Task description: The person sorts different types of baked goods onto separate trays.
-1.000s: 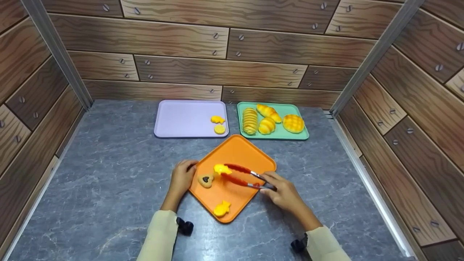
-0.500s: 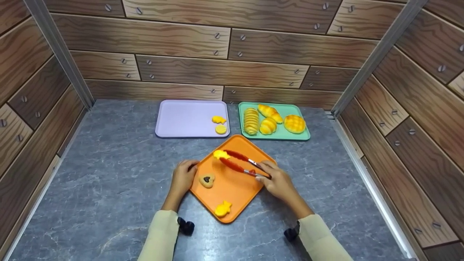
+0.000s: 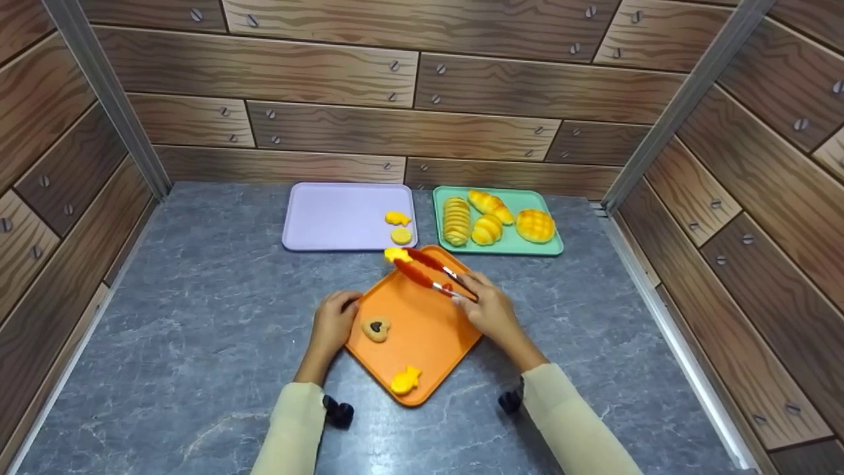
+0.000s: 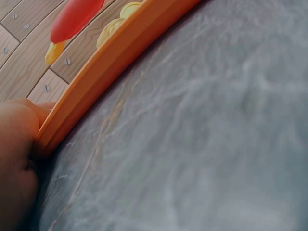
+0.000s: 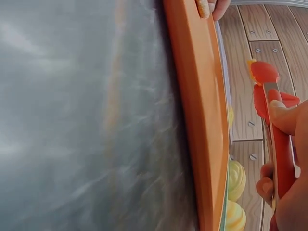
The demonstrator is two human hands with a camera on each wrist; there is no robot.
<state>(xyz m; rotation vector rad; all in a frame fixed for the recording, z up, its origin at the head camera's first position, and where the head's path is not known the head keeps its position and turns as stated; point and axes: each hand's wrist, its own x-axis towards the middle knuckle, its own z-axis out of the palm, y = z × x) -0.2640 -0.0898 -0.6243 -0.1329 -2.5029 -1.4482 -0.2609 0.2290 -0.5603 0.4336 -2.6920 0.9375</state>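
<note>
In the head view my right hand [image 3: 489, 309] grips a pair of red-tipped tongs [image 3: 417, 272]. A yellow fish-shaped cookie [image 3: 396, 254] is pinched at their tips, above the far corner of the orange tray [image 3: 428, 330]. The right wrist view shows my thumb and fingers wrapped round the tongs' handles [image 5: 283, 159]. My left hand [image 3: 331, 324] holds the orange tray by its left corner, thumb over the rim. On this tray lie a heart-shaped cookie [image 3: 376, 328] with a dark centre and another yellow fish cookie [image 3: 405, 380] near the front corner.
Behind stands a lilac tray [image 3: 343, 218] bearing a fish cookie [image 3: 397, 218] and a round yellow cookie [image 3: 401, 235]. To its right, a green tray [image 3: 527, 248] carries several bread pieces [image 3: 486, 229]. Wood-patterned walls enclose the grey tabletop [image 3: 198, 330] at back and sides.
My right hand has moved the tongs and the pinched fish cookie away from me, from over the orange tray's middle to its far corner. My left hand has stayed on the tray.
</note>
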